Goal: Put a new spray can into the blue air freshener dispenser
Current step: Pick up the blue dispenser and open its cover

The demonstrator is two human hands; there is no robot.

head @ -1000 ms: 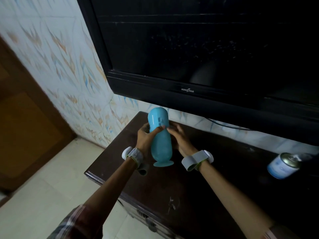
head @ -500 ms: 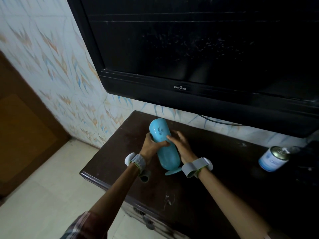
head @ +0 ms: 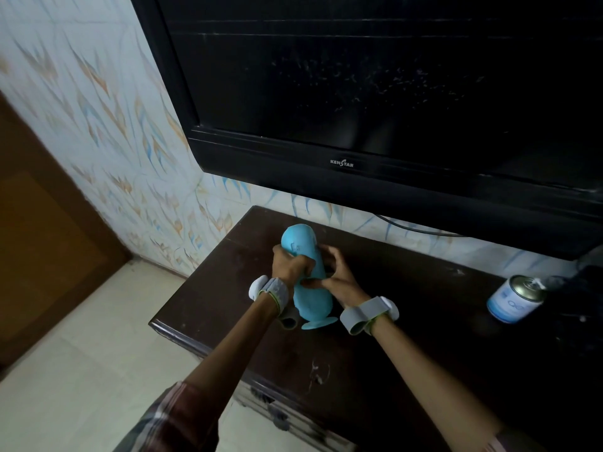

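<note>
Hands meet around a blue air freshener dispenser (head: pixel 308 275) over a dark wooden cabinet (head: pixel 408 337). The dispenser is a tall rounded plastic body, tilted so its domed top leans away from the person and toward the wall, while its flared foot sits low, close to the cabinet's top (whether the foot touches the wood cannot be told).

The left hand (head: pixel 288 265) wraps the dispenser's left side just below the dome, fingers curled tight across the front of the body. The right hand (head: pixel 337 277) grips the right side at mid-height; its thumb lies across the front, pointing left and almost meeting the left hand, and its other fingers bend around the far side, partly hidden. So the dispenser is pinned between both sets of fingers, its dome showing above them and its lower body and foot showing below.

Each wrist wears a grey band (head: pixel 367 313).

A spray can (head: pixel 514 300), white and blue with a metal top, stands on the cabinet well to the right of the dispenser, apart from both hands. Above the dispenser hangs a black television (head: pixel 391 109), fixed to a patterned wall (head: pixel 114 109). A pale tiled floor (head: pixel 71 370) lies left of the cabinet.
</note>
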